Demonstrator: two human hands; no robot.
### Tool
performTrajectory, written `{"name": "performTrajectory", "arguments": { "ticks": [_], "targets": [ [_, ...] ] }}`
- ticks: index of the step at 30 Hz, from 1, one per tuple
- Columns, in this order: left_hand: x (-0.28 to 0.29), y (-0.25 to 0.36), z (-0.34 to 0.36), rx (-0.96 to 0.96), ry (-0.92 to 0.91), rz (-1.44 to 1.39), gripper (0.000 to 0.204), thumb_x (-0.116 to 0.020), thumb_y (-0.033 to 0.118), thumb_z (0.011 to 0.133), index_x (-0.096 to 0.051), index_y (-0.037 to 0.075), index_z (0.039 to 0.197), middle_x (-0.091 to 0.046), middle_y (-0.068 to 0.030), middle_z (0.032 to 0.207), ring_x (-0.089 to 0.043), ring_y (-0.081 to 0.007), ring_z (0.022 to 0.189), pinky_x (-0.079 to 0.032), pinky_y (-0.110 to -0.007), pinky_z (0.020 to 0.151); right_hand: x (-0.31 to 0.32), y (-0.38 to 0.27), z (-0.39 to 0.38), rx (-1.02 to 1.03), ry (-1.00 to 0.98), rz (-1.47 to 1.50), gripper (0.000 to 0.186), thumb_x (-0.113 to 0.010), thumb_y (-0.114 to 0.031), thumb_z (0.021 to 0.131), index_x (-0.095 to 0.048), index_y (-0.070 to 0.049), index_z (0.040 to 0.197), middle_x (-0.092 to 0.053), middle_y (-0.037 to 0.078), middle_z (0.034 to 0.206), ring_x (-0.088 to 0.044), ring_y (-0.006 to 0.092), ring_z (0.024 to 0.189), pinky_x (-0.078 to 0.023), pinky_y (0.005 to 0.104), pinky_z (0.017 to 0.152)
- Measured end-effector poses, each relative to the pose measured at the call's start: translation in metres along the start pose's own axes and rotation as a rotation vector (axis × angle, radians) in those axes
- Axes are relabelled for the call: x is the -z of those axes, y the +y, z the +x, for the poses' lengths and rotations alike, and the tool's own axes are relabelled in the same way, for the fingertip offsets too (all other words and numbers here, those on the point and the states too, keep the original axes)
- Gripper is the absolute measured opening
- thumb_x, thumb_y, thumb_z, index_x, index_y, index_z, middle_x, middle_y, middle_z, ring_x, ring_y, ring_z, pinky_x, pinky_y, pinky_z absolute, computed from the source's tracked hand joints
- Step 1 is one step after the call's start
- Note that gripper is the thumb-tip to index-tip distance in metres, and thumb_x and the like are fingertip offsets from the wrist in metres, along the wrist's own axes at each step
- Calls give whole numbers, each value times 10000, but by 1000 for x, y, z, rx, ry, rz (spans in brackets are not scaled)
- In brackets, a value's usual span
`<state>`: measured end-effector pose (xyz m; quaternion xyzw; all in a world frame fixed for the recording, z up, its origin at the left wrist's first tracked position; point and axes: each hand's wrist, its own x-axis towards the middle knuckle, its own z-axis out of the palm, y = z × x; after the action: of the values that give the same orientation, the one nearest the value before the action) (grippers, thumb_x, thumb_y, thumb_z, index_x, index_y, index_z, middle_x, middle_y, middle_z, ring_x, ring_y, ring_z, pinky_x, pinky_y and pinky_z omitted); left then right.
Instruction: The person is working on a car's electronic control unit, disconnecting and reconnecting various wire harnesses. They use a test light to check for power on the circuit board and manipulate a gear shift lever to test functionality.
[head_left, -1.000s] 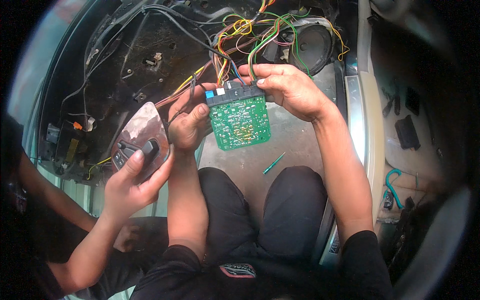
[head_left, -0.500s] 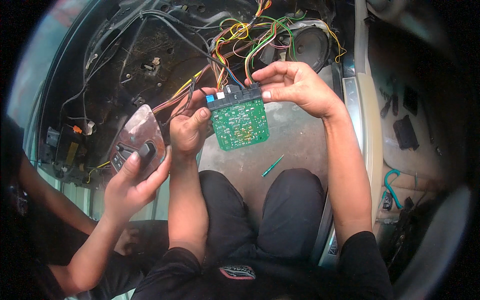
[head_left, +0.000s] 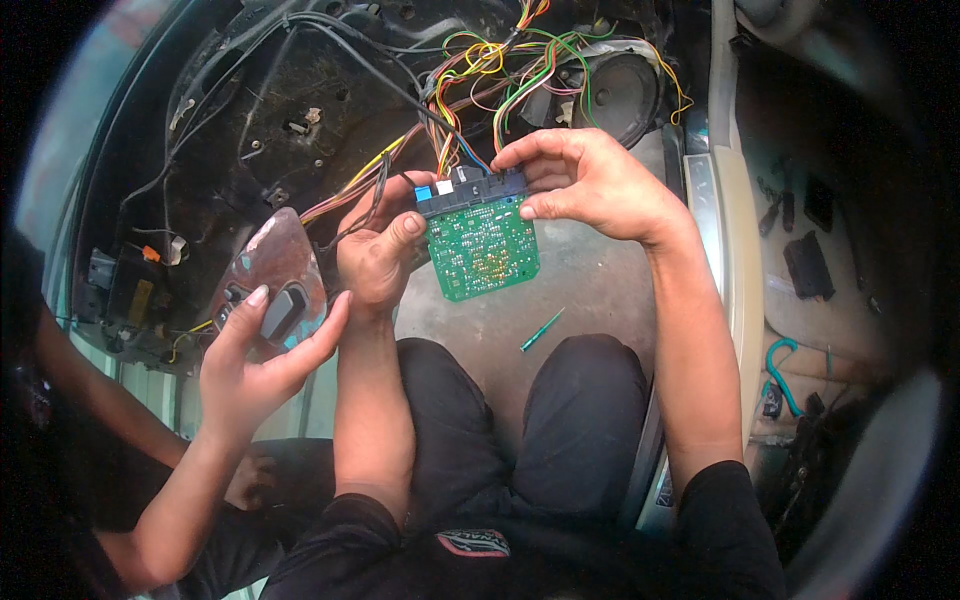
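A green circuit board hangs between my hands, with a black connector block along its top edge. Coloured wires run up from that block. My left hand grips the block's left end, thumb in front and fingers partly hidden behind. On the other end, my right hand has its thumb at the board's upper right edge and its fingers curled over the connector. To the left, a co-worker's hand touches a worn switch panel with its thumb, index finger spread away.
A stripped door panel with a wire bundle and a round speaker spreads behind the board. A small green screwdriver lies between my knees. Right of the sill are a teal hook-shaped piece and a black box.
My right thumb has slid down from the connector to the board's edge. The co-worker's fingers have spread and drawn slightly off the switch panel. My left hand keeps its hold.
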<state>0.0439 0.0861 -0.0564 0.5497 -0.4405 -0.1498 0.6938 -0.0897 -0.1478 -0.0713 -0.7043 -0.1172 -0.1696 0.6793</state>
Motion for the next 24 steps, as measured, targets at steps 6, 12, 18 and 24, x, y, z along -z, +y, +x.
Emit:
{"name": "performTrajectory", "arguments": {
  "ticks": [6,12,18,24],
  "targets": [
    [-1,1,-1,-7,-1,-7,470,-773,126,877,-613,-74,1271,-701,-171,1173,-669,-226,1072,-527,-348,958,-5,-3,1,-48,67,-99,410,-712,79,825,-680,28,1230,-734,129,1098,-692,191,1042,-561,336,947],
    [2,-3,1,-30,-10,5,455,-780,123,877,-620,-74,1255,-704,-162,1170,-679,-229,1059,-530,-342,961,-3,2,2,-45,93,-46,376,-711,41,854,-707,2,1228,-737,91,1129,-686,166,1033,-548,321,957],
    [-8,4,0,-18,23,18,441,-788,148,875,-637,-62,1232,-713,-138,1137,-683,-206,1037,-537,-330,938,-6,6,3,-4,119,-74,331,-635,67,901,-701,8,1220,-747,97,1074,-687,163,994,-559,331,921],
    [-23,20,1,-16,90,57,360,-766,145,888,-667,-52,1173,-722,-101,1074,-683,-170,964,-536,-302,899,-4,14,5,12,86,85,295,-627,6,946,-685,-13,1235,-728,65,1112,-671,164,1020,-543,329,921]
  ]
}}
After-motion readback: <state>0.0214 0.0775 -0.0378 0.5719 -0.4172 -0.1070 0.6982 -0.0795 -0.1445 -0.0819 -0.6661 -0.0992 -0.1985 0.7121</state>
